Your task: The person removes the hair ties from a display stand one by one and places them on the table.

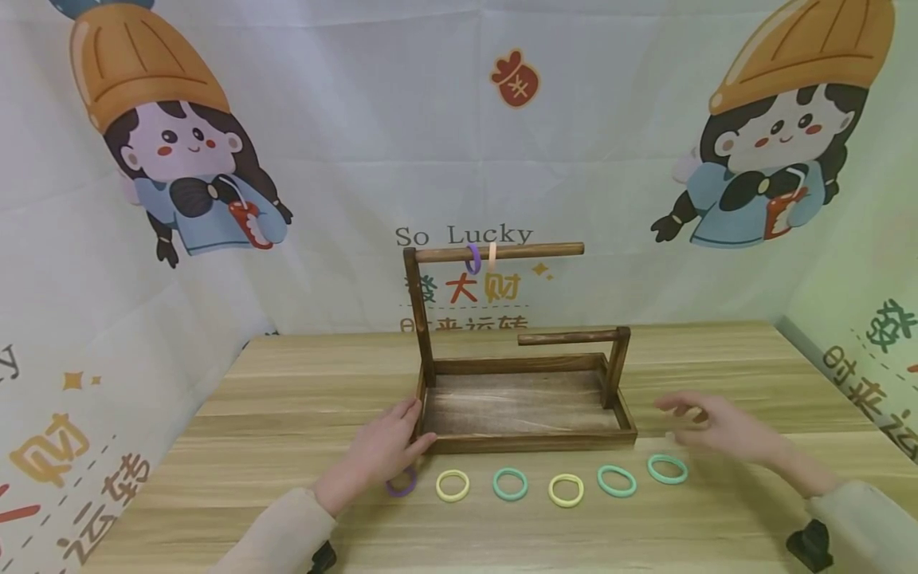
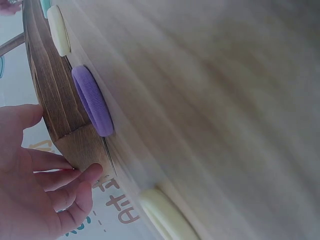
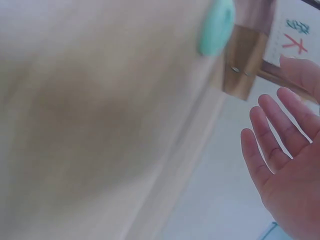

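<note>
A dark wooden rack (image 1: 527, 440) stands on the table, with a tray base, a tall bar and a low bar. On the tall bar hang a purple hair tie (image 1: 473, 260) and a pale peach hair tie (image 1: 492, 255). My left hand (image 1: 383, 443) grips the tray's front left corner, thumb along the front and fingers at the side. Below it lies another purple hair tie (image 2: 93, 101), partly hidden in the head view. Right of the tray, my right hand (image 1: 724, 430) hovers with loosely bent fingers, holding nothing. The nearest hair tie is a green one (image 1: 667, 469).
Along the tray's front lie a yellow hair tie (image 1: 453, 485), a green one (image 1: 510, 484), another yellow one (image 1: 566, 490) and another green one (image 1: 617, 481). The left wrist view shows one more yellow hair tie (image 2: 167, 215). A printed cloth (image 1: 344, 159) hangs behind the table.
</note>
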The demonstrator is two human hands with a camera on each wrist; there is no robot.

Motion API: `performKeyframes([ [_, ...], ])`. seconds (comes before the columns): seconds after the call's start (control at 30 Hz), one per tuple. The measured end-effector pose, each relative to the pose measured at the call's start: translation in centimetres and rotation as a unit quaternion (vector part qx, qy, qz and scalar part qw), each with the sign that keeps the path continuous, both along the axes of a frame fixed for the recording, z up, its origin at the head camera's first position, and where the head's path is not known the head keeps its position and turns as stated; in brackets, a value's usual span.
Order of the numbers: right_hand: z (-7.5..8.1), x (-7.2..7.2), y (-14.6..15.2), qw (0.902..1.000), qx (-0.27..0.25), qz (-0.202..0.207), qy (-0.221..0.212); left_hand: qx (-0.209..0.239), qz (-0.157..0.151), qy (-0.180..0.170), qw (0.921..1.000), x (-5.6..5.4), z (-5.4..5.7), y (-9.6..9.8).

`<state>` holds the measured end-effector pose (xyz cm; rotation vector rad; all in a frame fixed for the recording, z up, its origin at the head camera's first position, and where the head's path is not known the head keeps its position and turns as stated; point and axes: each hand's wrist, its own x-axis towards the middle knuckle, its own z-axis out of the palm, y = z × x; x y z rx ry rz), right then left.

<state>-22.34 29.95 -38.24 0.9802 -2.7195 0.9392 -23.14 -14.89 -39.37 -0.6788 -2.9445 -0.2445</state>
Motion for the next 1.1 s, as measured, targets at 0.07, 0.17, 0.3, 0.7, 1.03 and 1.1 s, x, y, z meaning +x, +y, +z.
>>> performKeyframes([
  [0.07,0.7,-0.5,0.0,0.9999,-0.010,-0.012,-0.003,0.000,0.001,-0.001,1.0000,0.0,0.0,0.0],
  [0.17,1.8,-1.2,0.0,0.9989,-0.027,-0.038,-0.006,0.000,0.000,-0.003,1.0000,0.0,0.1,0.0],
  [0.3,3.3,-2.4,-0.2,0.9959,-0.061,-0.067,0.004,0.002,-0.002,-0.005,1.0000,0.1,0.2,0.0],
  [0.7,7.0,-4.5,-1.9,0.9819,-0.121,-0.145,0.001,-0.005,0.004,-0.007,1.0000,0.1,0.2,0.1],
  [1.03,9.1,-5.8,-3.7,0.9624,-0.198,-0.180,-0.048,0.003,0.001,-0.007,1.0000,0.1,0.2,0.1],
  [1.1,9.6,-6.0,-4.1,0.9579,-0.213,-0.184,-0.059,0.005,0.002,-0.007,1.0000,0.0,0.2,0.1],
])
